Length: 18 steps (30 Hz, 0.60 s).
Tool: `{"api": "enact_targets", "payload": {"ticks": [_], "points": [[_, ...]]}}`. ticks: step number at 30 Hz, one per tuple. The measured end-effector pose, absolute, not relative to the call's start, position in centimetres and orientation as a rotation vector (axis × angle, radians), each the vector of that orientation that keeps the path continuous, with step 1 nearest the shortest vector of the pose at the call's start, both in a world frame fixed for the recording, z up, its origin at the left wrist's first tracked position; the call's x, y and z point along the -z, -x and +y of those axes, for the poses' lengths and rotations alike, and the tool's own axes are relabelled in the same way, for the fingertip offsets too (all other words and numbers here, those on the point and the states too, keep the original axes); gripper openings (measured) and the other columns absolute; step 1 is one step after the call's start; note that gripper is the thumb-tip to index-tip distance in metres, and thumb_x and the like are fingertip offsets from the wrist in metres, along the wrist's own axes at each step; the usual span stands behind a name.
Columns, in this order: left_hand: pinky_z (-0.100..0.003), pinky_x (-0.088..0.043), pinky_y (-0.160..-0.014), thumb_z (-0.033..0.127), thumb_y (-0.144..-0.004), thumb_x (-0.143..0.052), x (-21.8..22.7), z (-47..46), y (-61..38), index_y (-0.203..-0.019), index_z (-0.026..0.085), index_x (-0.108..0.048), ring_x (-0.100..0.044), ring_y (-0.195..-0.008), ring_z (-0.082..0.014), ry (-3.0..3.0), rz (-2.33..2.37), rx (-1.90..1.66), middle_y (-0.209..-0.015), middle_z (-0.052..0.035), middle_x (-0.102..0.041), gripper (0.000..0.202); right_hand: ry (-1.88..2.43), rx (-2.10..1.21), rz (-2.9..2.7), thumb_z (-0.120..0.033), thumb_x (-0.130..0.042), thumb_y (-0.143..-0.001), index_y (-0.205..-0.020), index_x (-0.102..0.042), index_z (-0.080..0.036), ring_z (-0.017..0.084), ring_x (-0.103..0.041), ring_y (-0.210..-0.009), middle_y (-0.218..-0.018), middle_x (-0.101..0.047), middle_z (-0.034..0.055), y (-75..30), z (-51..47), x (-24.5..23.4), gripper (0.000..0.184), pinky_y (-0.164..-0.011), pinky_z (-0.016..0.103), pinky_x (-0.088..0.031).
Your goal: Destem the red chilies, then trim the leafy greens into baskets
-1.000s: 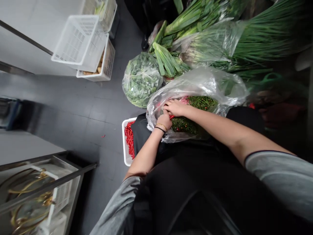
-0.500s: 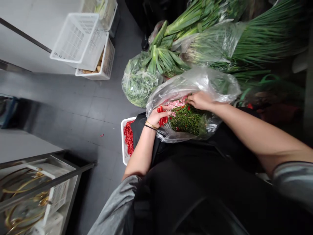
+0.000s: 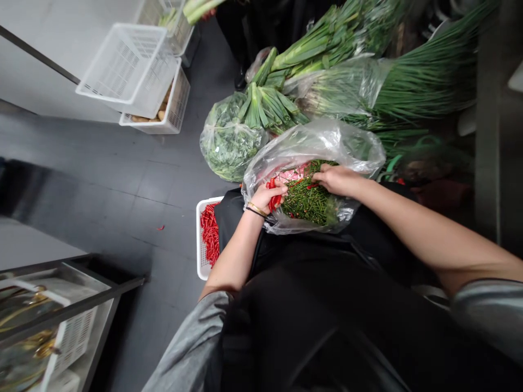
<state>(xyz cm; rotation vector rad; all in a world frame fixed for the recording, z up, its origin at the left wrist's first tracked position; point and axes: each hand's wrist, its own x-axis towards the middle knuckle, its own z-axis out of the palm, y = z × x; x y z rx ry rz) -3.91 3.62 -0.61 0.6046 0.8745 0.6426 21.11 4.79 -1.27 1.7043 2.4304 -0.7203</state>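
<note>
Several red chili peppers (image 3: 273,202) are gathered in my left hand (image 3: 261,197), its fingers closed round them. My right hand (image 3: 337,179) is pinched at the fingertips over a heap of green chili stems (image 3: 306,202), with a red chili pepper (image 3: 312,186) at the fingers. Both hands are inside the mouth of a clear plastic bag (image 3: 347,136) on my lap. Pink wrapping (image 3: 291,174) shows in the bag between the hands. By my left forearm, a white basket (image 3: 200,256) holds many red chilies (image 3: 210,231).
Bagged leafy greens (image 3: 231,141), leeks (image 3: 302,60) and long green onions (image 3: 425,81) lie beyond the bag. White crates (image 3: 134,65) stack at the upper left. A metal rack (image 3: 118,291) stands lower left. Another person's hand (image 3: 208,13) holds a pale green stalk (image 3: 200,7) at the top.
My right hand has shifted slightly over the stems, and a red chili now shows at its fingertips. My left fingers have curled in around their chilies. The other person's stalk has entered at the top.
</note>
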Motion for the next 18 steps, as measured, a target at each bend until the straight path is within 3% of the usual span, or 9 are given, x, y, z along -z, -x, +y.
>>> {"api": "enact_targets", "payload": {"ticks": [3, 7, 9, 13, 18], "points": [[-0.018, -0.029, -0.035, 0.029, -0.052, -0.083, 1.0, 3.6, 3.7, -0.071, 0.015, -0.051, -0.049, -0.038, -0.0072, -0.595, 0.890, -0.654, -0.053, 0.0037, -0.057, 0.040, -1.528, 0.556, 2.426, -0.031, -0.054, -0.084, -0.116, -0.063, -0.022, 0.017, -0.056, -0.076, -0.114, -0.056, 0.0132, -19.0, 4.3, 2.0, 0.035, -0.060, 0.027, -0.035], [-0.019, -0.034, -0.040, 0.031, -0.050, -0.083, 1.7, 3.4, 3.6, -0.071, 0.013, -0.055, -0.051, -0.041, -0.0076, -0.617, 0.941, -0.658, -0.053, 0.0025, -0.058, 0.039, -1.523, 0.415, 2.407, -0.030, -0.048, -0.088, -0.107, -0.066, -0.019, 0.020, -0.060, -0.084, -0.107, -0.062, 0.0125, -17.8, 5.4, 2.4, 0.029, -0.065, 0.028, -0.041], [-0.021, -0.039, -0.044, 0.029, -0.049, -0.084, 2.0, 3.4, 3.1, -0.073, 0.012, -0.059, -0.052, -0.044, -0.0077, -0.651, 0.981, -0.686, -0.058, 0.0004, -0.062, 0.039, -1.750, 0.636, 2.409, -0.031, -0.050, -0.087, -0.096, -0.068, -0.018, 0.018, -0.061, -0.079, -0.093, -0.067, 0.0093, -18.1, 5.8, 1.6, 0.024, -0.066, 0.028, -0.044], [-0.025, -0.045, -0.055, 0.025, -0.052, -0.082, 2.4, 3.6, 1.3, -0.083, 0.013, -0.064, -0.054, -0.053, -0.0084, -0.786, 0.971, -0.750, -0.071, -0.0013, -0.066, 0.038, -2.115, 1.501, 2.261, -0.040, -0.058, -0.082, -0.080, -0.065, -0.017, 0.012, -0.056, -0.053, -0.061, -0.063, 0.0032, -17.9, 4.9, -1.3, 0.024, -0.053, 0.025, -0.044], [-0.025, -0.043, -0.066, 0.020, -0.060, -0.075, 1.9, 3.6, 0.4, -0.069, 0.013, -0.063, -0.052, -0.061, -0.0094, -1.304, 0.908, -0.731, -0.062, 0.0025, -0.059, 0.016, -2.008, 1.986, 2.255, -0.051, -0.066, -0.073, -0.067, -0.058, -0.016, 0.010, -0.051, -0.045, -0.053, -0.059, 0.0016, -16.6, 2.7, -3.3, 0.037, -0.047, 0.023, -0.042]]}}
